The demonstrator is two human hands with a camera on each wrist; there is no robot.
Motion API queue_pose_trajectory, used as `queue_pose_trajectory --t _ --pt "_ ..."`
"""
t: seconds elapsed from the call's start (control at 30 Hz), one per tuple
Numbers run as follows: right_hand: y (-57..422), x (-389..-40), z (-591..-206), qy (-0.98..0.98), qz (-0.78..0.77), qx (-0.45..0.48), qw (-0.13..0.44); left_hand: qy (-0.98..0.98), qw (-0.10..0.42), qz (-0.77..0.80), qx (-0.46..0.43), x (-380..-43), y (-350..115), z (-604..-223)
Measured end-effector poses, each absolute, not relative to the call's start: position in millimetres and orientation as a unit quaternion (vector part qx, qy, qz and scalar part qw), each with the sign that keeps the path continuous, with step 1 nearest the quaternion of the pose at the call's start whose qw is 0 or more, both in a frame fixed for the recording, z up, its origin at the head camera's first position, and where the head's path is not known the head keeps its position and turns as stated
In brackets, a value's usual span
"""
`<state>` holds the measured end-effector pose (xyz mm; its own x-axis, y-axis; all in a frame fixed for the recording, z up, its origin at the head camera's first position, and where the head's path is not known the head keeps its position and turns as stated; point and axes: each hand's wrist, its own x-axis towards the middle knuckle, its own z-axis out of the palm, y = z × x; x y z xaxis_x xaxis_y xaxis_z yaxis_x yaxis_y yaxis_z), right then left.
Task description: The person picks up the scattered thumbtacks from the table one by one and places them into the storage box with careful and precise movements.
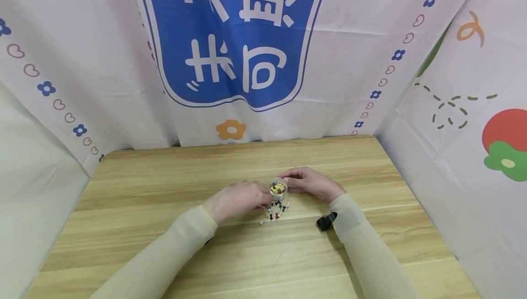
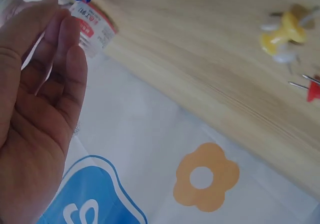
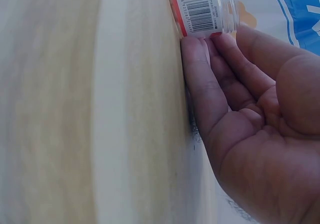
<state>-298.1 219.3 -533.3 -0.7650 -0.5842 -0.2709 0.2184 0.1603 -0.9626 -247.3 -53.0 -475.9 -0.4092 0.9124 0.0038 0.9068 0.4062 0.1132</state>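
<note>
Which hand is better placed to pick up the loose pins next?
Probably the left hand: it is close beside the loose pins, while the right hand is occupied, holding the jar.

Cream sleeves [image 1: 173,253] and a black wrist strap [image 1: 325,223] are worn.

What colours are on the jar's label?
The label is mostly white, with red areas and black print; the right wrist view shows it best.

Label [image 3: 196,12] on jar [image 3: 228,7]: barcode [image 3: 202,15], digits too blurred. Blue banner [image 1: 235,35]: white Chinese characters [image 1: 245,67], including 可.
</note>
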Motion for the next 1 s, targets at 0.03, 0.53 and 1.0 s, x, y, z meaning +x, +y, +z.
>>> queue_pose_trajectory --t 0.03,0.53,1.0 --pt "219 -298 -533 0.693 -0.634 -0.133 0.316 0.835 0.027 0.042 0.548 -246 -53 -476" --pt "219 -299 -534 0.707 -0.620 -0.136 0.310 0.776 0.009 -0.008 0.630 -232 -60 -489" --pt "217 -298 -532 0.711 -0.619 -0.127 0.309 0.775 0.011 0.003 0.632 -234 -62 -497"
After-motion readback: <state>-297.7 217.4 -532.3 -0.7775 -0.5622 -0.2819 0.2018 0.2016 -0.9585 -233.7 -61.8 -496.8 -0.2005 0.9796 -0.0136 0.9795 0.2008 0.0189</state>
